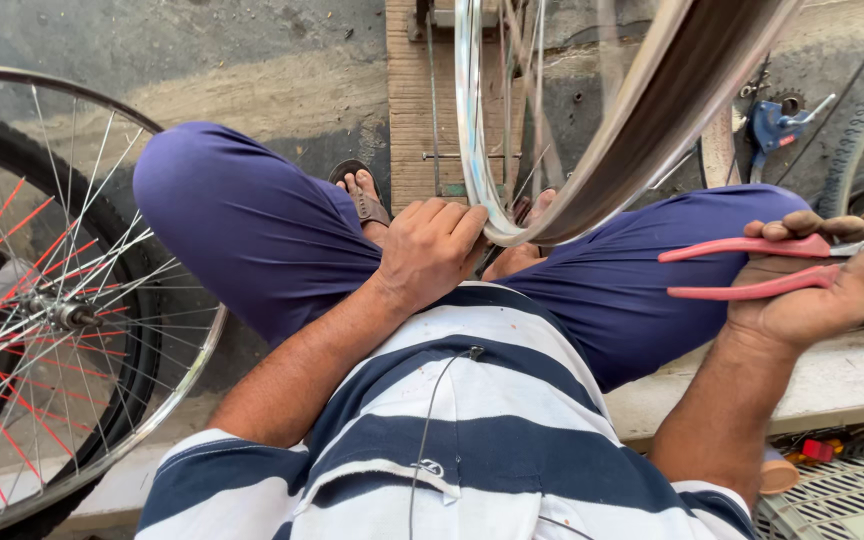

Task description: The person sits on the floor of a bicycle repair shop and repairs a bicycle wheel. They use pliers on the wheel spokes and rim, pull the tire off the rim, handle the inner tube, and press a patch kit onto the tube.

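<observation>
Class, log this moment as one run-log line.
left hand: grips rim | right hand: holds red pliers | spoked wheel: beside left knee

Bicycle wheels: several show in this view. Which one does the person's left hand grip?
The bare silver rim between the knees; the left hand grips its lower edge. The spoked wheel with red spokes lies apart, untouched.

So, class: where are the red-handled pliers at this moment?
In the head view, the red-handled pliers sit at the right edge, gripped in the right hand above the person's right knee, just right of the bare wheel rim.
</observation>
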